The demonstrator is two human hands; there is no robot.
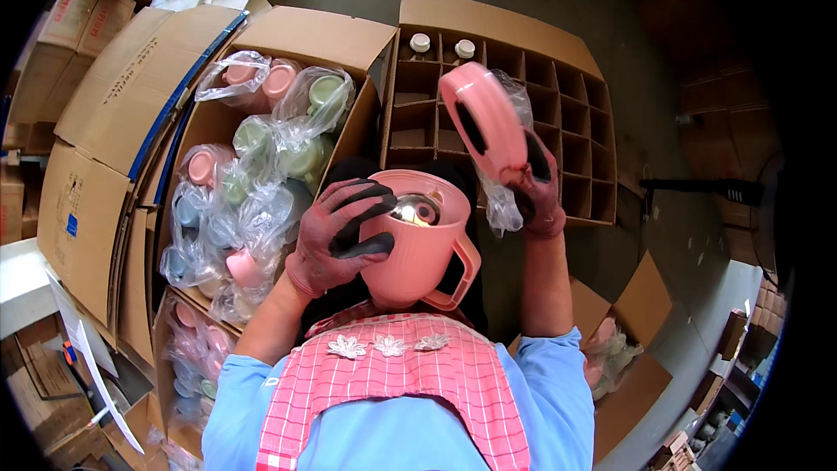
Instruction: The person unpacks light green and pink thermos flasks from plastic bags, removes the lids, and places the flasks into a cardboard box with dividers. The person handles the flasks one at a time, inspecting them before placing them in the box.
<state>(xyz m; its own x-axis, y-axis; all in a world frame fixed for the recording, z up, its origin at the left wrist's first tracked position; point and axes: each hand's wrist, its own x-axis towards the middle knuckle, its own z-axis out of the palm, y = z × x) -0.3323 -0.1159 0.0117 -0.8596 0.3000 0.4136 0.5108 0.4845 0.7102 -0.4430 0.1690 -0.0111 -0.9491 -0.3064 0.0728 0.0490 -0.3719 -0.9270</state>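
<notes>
A pink jug (408,263) with a side handle is in front of my body, its top uncovered. Inside it shows a shiny, mirror-like surface. My left hand (340,231), in a dark red glove with black fingertips, grips the jug's left side near the rim. To the right and above, my right hand (536,190), gloved alike, holds up a round pink lid (486,113), tilted and slightly blurred. A crumpled clear plastic bag (503,209) hangs beside the lid by the same hand; whether the fingers hold the bag too I cannot tell.
At the left, an open carton (314,32) holds several bagged pink, green and blue jugs. Ahead is a divided carton (501,17) with two white-capped items (420,42) in its far cells. Folded cardboard (96,166) leans at far left; another open carton (641,305) is at lower right.
</notes>
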